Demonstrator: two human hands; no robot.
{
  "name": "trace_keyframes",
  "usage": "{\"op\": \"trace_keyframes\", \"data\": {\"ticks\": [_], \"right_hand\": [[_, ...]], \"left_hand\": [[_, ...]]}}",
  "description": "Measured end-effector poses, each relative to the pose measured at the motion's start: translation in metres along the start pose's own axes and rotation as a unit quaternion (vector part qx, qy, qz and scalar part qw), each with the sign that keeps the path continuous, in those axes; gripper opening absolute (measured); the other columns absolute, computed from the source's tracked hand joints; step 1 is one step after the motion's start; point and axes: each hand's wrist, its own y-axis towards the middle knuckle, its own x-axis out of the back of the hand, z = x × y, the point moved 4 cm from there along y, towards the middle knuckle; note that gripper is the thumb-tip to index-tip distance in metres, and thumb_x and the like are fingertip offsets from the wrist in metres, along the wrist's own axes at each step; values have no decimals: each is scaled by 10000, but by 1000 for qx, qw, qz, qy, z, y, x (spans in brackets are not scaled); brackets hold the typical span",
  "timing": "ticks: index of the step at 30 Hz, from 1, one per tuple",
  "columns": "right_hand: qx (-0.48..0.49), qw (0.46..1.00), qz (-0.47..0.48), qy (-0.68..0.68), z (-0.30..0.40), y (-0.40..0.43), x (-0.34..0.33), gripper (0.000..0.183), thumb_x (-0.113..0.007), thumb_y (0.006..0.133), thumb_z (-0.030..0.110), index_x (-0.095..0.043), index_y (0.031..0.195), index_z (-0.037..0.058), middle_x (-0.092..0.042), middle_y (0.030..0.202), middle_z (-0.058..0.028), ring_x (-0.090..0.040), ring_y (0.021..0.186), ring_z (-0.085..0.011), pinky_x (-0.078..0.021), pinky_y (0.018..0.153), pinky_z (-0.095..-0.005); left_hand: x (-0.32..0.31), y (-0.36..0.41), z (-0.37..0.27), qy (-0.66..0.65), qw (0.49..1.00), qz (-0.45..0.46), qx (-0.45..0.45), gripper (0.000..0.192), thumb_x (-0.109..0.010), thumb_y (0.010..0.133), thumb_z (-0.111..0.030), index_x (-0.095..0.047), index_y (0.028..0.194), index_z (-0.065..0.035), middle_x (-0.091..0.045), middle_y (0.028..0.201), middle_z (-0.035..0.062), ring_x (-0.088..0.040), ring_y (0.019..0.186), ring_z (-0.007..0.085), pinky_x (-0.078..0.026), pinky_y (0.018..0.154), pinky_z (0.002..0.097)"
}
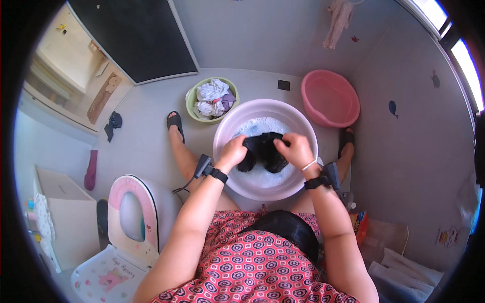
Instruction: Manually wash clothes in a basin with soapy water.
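A large pale pink plastic basin (265, 194) stands before me, holding sudsy water (261, 181). Wet black cloth (265, 147) is stretched between my hands over the basin, its lower parts hanging down to the suds. My left hand (233, 151) grips its left edge between thumb and fingers. At its upper right, my right hand (297, 149) pinches the cloth. Both wrists wear black straps with small devices. What kind of garment the black cloth is, I cannot tell.
Beyond the basin, at left, a green basin (214, 121) holds white and purple clothes (212, 96). A deep pink basin (331, 98) stands at the right wall. A toilet (132, 219) is on my left. A dark cloth (113, 125) and a maroon sock (91, 170) lie on the floor.
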Motion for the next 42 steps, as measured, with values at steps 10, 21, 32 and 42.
{"op": "trace_keyframes", "data": {"ticks": [10,21,32,42], "right_hand": [[-154,898,310,-270,-108,-24,-121,959,-748,732,490,-246,1500,212,-301,1463,-260,-615,1057,-429,-529,855,-459],[-220,764,499,-345,-198,-13,-188,492,-490,911,222,-447,1401,239,-376,1447,-263,-690,908,-325,-564,777,-387],[-163,891,252,-341,-184,-31,-80,299,-573,898,210,-599,1166,80,-600,1130,-196,-664,947,-343,-541,820,-417],[-52,983,85,-151,-89,-27,39,382,-705,826,229,-656,1176,84,-595,1120,-206,-584,1040,-374,-465,949,-411]], "left_hand": [[-82,5,20,267,944,178,82,338,-551,861,-257,-647,1179,-198,-294,1491,120,-322,1320,459,-329,1008,656],[-120,50,61,321,923,213,25,252,-512,855,-148,-700,951,-11,-590,1181,262,-640,933,431,-515,859,472],[-27,31,-18,307,927,158,-145,253,-594,760,-44,-698,991,-50,-596,1163,138,-560,1036,386,-469,907,446],[74,2,-75,98,967,107,-212,247,-591,775,-148,-681,947,4,-637,964,228,-614,937,381,-487,843,428]]}}
